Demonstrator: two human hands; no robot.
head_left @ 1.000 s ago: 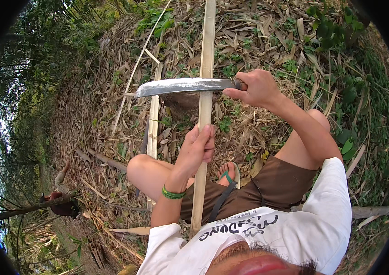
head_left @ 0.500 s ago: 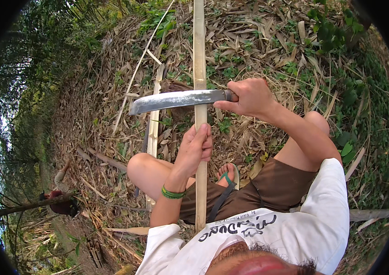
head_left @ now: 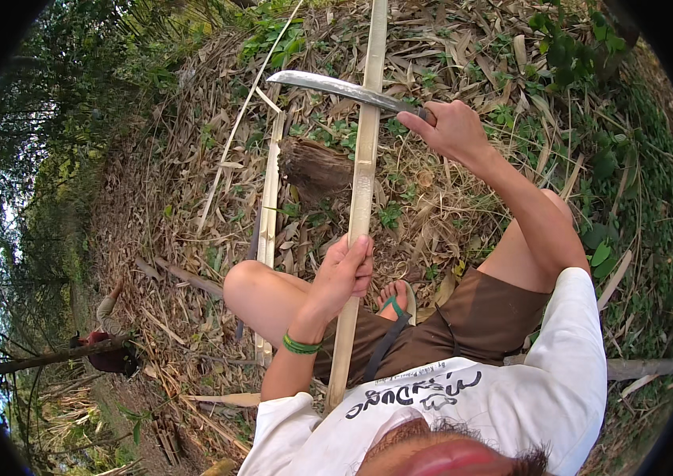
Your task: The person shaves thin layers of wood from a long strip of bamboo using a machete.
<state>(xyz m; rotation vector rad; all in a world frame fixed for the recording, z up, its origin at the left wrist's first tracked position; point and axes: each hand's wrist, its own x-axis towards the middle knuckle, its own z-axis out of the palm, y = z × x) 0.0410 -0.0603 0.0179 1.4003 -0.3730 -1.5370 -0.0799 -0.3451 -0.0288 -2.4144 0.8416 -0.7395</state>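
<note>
My left hand [head_left: 343, 274] is closed around a long, pale bamboo strip [head_left: 364, 170], between my knees. The strip runs from near my shirt away past the top edge of the view, leaning slightly right at its far end. My right hand [head_left: 454, 131] grips the handle of a machete [head_left: 328, 85], farther out than my left. Its long, curved grey blade lies across the strip, tip pointing left; whether the edge bites into the bamboo I cannot tell.
A brown wood stump [head_left: 314, 168] stands just left of the strip. Beside it lie split bamboo pieces [head_left: 270, 202] and a thin pale strip [head_left: 233, 136]. Dry leaves and green plants cover the ground. Another person [head_left: 106, 349] is far off at the left, near a branch [head_left: 43, 362].
My right hand has slid the machete away from me along the strip, and the blade has tilted. The strip's far end has swung right; my left hand has shifted slightly nearer.
</note>
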